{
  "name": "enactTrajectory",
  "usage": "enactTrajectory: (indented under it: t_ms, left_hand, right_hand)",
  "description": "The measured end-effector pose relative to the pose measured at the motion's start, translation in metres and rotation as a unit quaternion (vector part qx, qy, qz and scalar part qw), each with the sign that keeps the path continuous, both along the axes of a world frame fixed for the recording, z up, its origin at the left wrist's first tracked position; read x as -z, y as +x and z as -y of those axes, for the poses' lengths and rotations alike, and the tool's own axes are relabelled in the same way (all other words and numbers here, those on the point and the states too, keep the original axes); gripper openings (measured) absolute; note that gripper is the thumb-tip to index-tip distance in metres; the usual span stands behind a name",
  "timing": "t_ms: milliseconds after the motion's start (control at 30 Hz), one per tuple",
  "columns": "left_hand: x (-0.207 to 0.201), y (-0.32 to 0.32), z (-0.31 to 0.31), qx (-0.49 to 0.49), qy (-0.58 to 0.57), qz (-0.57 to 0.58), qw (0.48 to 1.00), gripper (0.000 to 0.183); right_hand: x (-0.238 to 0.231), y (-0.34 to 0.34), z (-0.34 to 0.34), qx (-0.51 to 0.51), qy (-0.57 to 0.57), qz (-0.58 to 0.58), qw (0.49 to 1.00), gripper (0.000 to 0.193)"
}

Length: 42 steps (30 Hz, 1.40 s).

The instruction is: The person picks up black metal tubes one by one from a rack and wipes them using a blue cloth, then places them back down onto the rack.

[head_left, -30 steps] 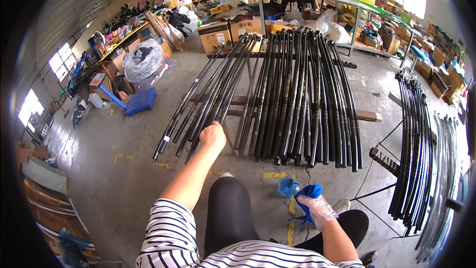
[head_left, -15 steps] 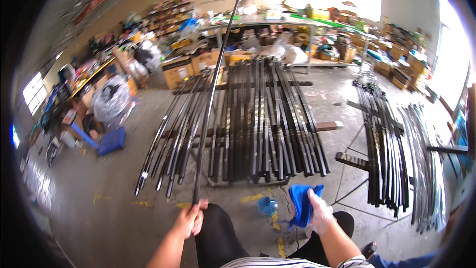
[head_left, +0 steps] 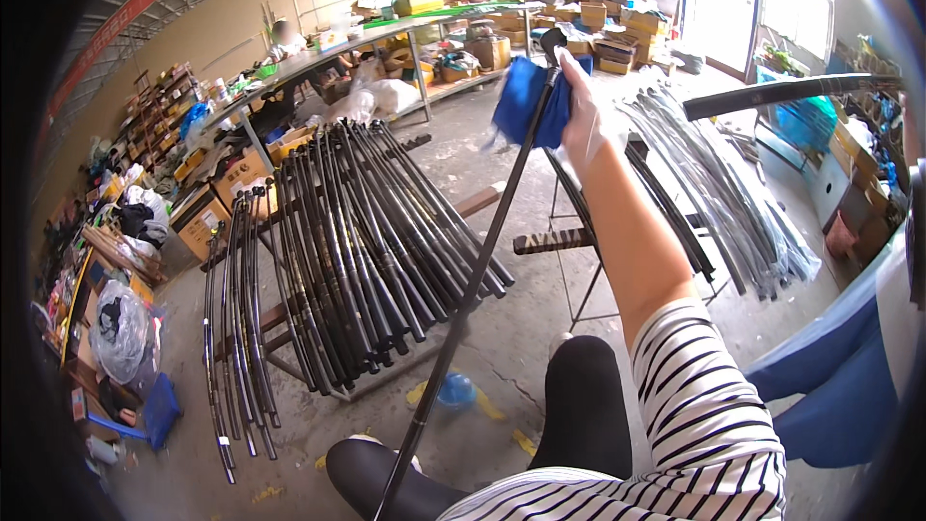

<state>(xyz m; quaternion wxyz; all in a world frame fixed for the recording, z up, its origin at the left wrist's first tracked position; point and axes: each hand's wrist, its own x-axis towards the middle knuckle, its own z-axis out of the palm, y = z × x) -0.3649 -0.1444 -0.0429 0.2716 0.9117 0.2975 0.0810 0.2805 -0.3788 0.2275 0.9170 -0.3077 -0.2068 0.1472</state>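
A long, slim black rod (head_left: 479,270) slants from the lower edge up to a thicker capped end. My right hand (head_left: 584,116), in a thin clear glove, is stretched far ahead. It is closed on a blue cloth (head_left: 526,101), which lies against the rod just below the cap. The rod's lower end runs out of view at the bottom edge, and my left hand does not show. Beyond the rod, many similar black rods (head_left: 357,241) lie side by side on a low rack.
At the right, a second rack bears more dark rods (head_left: 666,203) beside plastic-wrapped ones (head_left: 733,203). A person in blue trousers (head_left: 839,367) stands close on my right, near another black pole (head_left: 791,92). A blue bottle (head_left: 456,391) is on the floor; cartons (head_left: 207,222) stand far left.
My right hand has moved up and forward with the cloth, onto the rod's far end. The rod tilts rightward now. My left hand has left the view, and the view has turned right.
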Motion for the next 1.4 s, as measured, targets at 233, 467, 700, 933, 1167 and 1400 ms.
enactTrajectory:
  t_ms: [233, 467, 700, 933, 1167, 1400]
  left_hand:
    - [-0.008, -0.002, -0.019, -0.164, 0.055, -0.082, 0.981, 0.038]
    - [0.005, -0.001, -0.027, -0.111, -0.032, -0.103, 0.988, 0.046]
    - [-0.038, 0.110, 0.015, -0.024, -0.268, -0.033, 0.963, 0.048]
    - [-0.045, 0.174, 0.037, 0.018, -0.405, 0.050, 0.913, 0.036]
    - [-0.087, 0.220, 0.059, 0.072, -0.251, 0.155, 0.953, 0.022]
    - [-0.057, 0.197, 0.038, 0.209, -0.194, 0.257, 0.924, 0.006]
  right_hand:
    - [-0.025, 0.007, 0.020, -0.161, 0.094, 0.008, 0.982, 0.023]
    - [-0.045, -0.028, 0.012, -0.025, 0.015, 0.143, 0.989, 0.021]
    - [-0.014, -0.149, -0.081, -0.042, -0.084, -0.038, 0.995, 0.017]
    - [0.047, -0.241, -0.112, -0.123, -0.129, -0.090, 0.980, 0.015]
    - [0.142, -0.317, -0.106, -0.191, -0.188, -0.120, 0.956, 0.022]
    - [0.126, -0.285, -0.092, -0.264, -0.161, -0.214, 0.927, 0.019]
